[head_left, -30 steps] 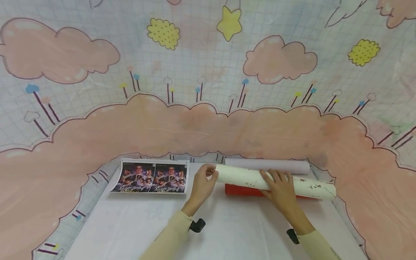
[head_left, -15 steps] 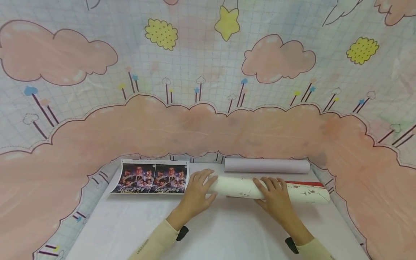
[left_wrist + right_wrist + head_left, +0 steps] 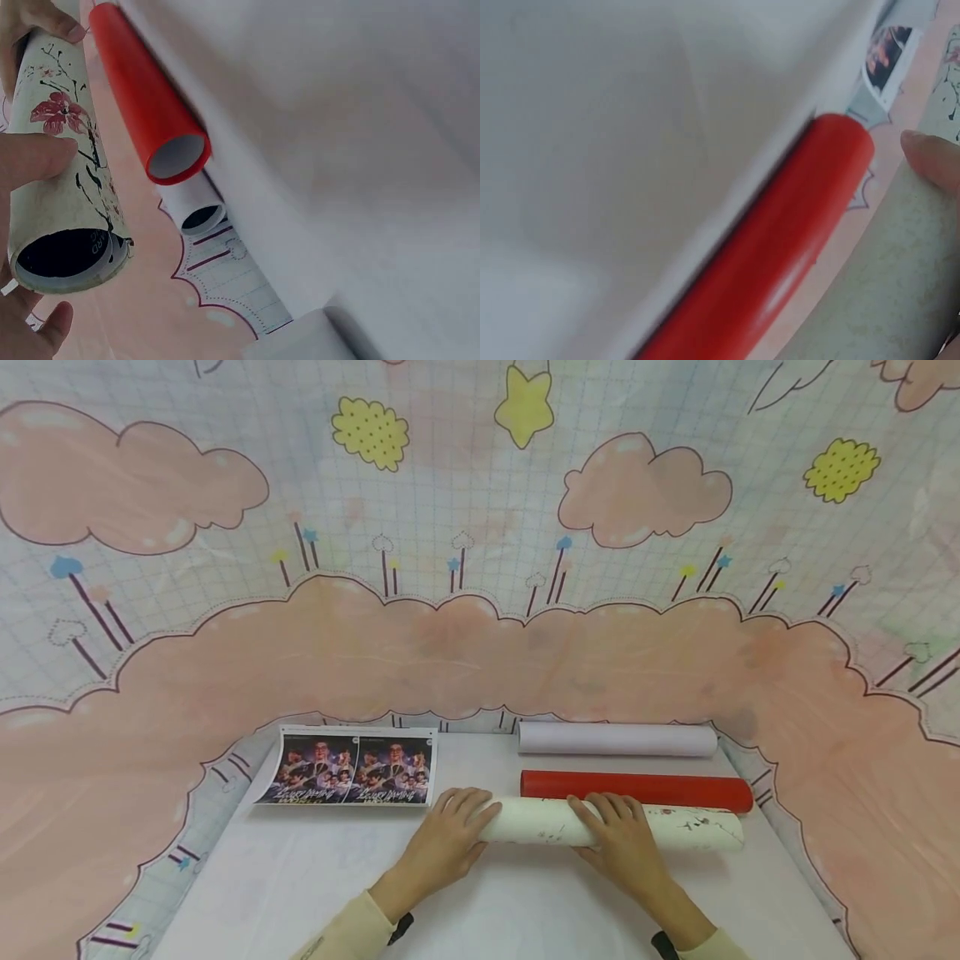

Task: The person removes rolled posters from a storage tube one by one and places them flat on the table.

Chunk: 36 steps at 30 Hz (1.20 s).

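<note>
We see the flowered tube (image 3: 536,822) lying crosswise, long axis left to right, nearer us than the red tube (image 3: 675,791); the left hand (image 3: 444,833) grips its left end, the right hand (image 3: 621,842) its middle. Whether it touches the bench (image 3: 525,914), we can't quite tell.

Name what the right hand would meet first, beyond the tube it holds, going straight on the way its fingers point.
The red tube, probably: it lies just beyond the right hand. Heights are unclear, so the hand might pass above it.
</note>
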Motion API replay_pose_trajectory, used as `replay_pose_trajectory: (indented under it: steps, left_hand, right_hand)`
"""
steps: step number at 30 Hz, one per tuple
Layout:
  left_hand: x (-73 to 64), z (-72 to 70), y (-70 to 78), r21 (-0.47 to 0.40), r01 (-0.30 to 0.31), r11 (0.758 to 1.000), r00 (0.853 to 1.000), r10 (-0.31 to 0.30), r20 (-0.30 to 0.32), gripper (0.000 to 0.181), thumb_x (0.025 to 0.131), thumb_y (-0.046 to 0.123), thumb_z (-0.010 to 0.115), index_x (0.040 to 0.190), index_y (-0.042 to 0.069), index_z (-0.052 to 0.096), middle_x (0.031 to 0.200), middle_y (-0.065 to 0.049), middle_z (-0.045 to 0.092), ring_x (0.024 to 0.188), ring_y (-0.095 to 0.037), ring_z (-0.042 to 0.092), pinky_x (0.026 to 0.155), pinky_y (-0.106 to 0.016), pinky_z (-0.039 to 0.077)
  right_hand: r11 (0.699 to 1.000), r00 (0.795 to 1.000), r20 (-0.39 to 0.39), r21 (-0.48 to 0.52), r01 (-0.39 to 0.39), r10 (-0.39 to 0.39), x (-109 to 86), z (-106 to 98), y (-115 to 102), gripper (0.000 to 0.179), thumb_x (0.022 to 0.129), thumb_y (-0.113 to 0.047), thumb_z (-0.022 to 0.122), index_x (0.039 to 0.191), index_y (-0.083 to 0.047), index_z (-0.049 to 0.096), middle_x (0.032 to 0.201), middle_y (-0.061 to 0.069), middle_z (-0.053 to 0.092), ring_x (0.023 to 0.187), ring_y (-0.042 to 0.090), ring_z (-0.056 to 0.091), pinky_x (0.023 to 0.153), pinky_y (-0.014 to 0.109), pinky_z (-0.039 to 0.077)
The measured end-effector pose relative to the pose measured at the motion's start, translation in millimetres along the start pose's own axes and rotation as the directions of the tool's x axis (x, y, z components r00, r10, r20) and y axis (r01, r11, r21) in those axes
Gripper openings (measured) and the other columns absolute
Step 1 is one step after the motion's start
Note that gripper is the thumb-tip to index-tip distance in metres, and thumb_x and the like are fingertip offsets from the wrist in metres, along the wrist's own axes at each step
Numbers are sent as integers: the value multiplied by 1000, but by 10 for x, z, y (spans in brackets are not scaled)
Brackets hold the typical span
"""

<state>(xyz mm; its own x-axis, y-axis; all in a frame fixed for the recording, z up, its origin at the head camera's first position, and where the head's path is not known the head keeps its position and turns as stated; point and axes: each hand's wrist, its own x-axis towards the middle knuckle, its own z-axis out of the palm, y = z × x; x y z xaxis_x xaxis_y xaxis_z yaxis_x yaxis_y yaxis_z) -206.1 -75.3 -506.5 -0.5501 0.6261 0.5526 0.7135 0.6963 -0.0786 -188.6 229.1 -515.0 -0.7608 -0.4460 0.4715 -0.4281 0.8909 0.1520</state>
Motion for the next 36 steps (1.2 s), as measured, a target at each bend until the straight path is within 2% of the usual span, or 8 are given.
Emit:
replay_pose_trajectory:
  steps: [8,16,22,26,32,36]
  left_hand:
    - [-212,70,31,-11,5,1000,998,-4,63,65,70,32,78,128,19,51,125,-3,54,116,-20,50,102,-37,41]
    - [-419,118,62,-27,18,999,987,-14,158,68,71,36,77,131,20,48,127,-2,53,117,-20,50,104,-36,41]
    - [-520,172,83,-38,29,999,971,-19,237,68,74,39,74,133,19,46,129,-2,52,119,-20,50,103,-37,41]
    - [-553,208,88,-51,42,998,963,-27,270,68,75,39,72,134,19,45,130,-2,52,120,-21,50,103,-37,41]
    - [-580,250,81,-80,94,992,956,-67,285,68,76,40,71,135,20,44,131,-2,52,121,-20,49,102,-38,42]
    - [-619,243,58,-134,185,974,946,-139,294,68,76,40,71,135,20,44,134,-3,50,123,-22,47,103,-41,41]
  right_hand:
    - [998,999,5,47,35,-35,-52,86,-125,79,60,-49,82,130,-28,52,112,1,61,101,24,57,87,47,46]
    - [993,996,63,104,54,-60,-161,189,-212,82,58,-51,82,131,-30,50,113,0,61,103,21,57,87,45,46]
    - [991,995,68,112,69,-77,-225,325,-237,81,58,-54,80,129,-29,52,109,-3,61,100,19,57,86,43,45]
    - [992,992,106,108,58,-70,-242,367,-246,79,60,-56,78,129,-29,51,109,-4,61,101,18,56,87,41,44]
    - [993,982,185,120,14,-36,-235,347,-257,78,63,-56,76,131,-30,49,111,-4,61,104,17,55,90,41,42]
    - [991,973,230,134,-11,-20,-211,320,-268,78,64,-55,76,132,-29,48,112,-4,60,105,18,55,92,41,42]
